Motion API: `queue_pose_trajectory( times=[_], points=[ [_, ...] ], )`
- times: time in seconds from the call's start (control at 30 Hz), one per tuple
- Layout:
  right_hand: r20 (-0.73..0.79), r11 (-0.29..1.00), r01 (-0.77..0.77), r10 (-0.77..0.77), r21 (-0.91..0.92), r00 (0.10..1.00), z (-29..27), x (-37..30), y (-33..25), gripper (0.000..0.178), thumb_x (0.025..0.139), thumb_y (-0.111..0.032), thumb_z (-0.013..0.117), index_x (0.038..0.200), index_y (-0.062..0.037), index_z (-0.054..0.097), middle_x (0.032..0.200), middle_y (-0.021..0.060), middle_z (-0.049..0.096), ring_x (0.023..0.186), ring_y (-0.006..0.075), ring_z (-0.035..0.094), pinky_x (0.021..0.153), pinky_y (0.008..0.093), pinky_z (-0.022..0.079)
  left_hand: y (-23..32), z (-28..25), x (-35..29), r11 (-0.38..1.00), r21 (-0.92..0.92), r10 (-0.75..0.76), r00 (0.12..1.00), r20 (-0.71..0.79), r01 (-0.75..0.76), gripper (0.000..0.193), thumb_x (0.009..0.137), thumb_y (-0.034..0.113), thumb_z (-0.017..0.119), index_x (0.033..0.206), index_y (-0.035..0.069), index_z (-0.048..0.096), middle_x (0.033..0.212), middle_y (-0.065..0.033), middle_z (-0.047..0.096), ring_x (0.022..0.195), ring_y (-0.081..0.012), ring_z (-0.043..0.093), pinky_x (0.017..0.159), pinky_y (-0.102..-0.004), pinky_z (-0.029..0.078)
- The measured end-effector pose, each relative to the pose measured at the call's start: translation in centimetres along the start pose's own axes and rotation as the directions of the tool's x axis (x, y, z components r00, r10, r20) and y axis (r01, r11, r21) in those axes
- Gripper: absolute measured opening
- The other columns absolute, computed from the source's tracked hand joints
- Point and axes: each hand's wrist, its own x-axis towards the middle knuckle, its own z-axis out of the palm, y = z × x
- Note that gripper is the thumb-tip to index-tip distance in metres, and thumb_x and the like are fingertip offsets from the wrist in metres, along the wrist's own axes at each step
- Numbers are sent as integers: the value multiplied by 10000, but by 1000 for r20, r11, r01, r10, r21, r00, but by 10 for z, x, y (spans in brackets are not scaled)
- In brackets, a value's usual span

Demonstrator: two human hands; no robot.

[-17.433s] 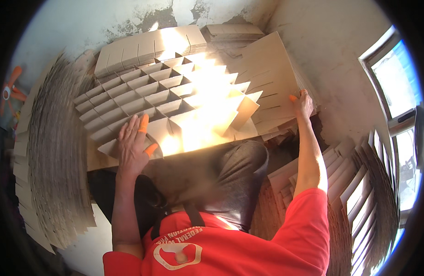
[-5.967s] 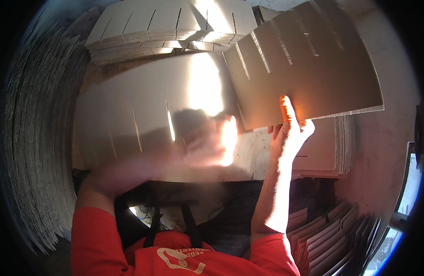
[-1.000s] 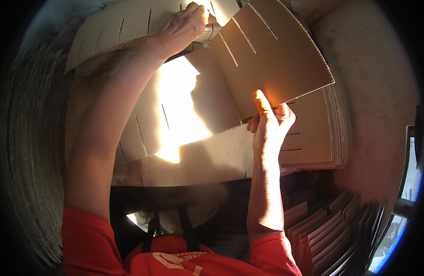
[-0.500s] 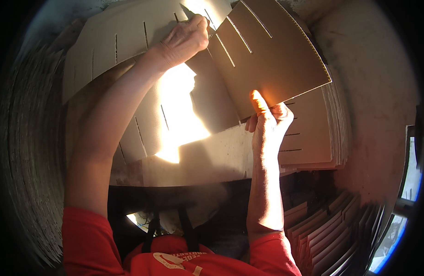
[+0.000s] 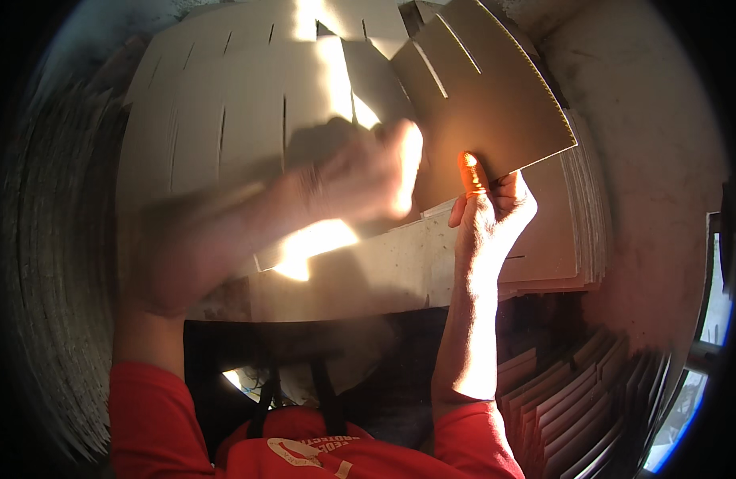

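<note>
My right hand [image 5: 496, 195] grips a brown slotted cardboard sheet [image 5: 496, 104] by its near edge, thumb on top and fingers folded at the edge. The sheet is tilted, with slots cut in from its far side. Smeared by motion, my left hand [image 5: 376, 172] passes over the pale slotted cardboard sheets [image 5: 248, 132] lying across the table, next to the left side of the brown sheet. Its fingers are too blurred to show whether anything is in them. Bright sunlight falls across the middle of the pale sheets.
A stack of cardboard sheets [image 5: 555, 231] stands on the right, partly under the held sheet. More sheets stand on edge at the lower right [image 5: 567, 407], and a tall stack [image 5: 57, 263] lines the left side. The table's pale front part [image 5: 384, 271] shows nearer me.
My left hand has come down from the far slots toward me and a little to the right. My right hand has shifted slightly right, still holding the brown sheet. More of the pale sheets shows.
</note>
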Motion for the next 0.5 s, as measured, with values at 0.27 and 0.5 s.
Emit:
queue_pose_trajectory(
  times=[0.27,0.5],
  points=[
    [-49,1000,9,-8,18,999,-2,-1,2,86,885,-65,703,839,-3,666,622,0,573,365,38,369,367,207,253,-18,3,-3,631,-675,-547,836,-38,382,467,760,490,741,753,40,615,718,-52,584,670,-251,561,611,-394,483],
    [-31,999,-19,21,43,999,4,-2,5,68,894,-61,703,912,-15,655,637,-39,534,445,6,330,403,206,239,-111,106,-47,754,106,-648,708,279,648,326,848,57,608,1145,-61,545,1170,-150,537,1146,-276,500,924,-433,445]
  ],
)
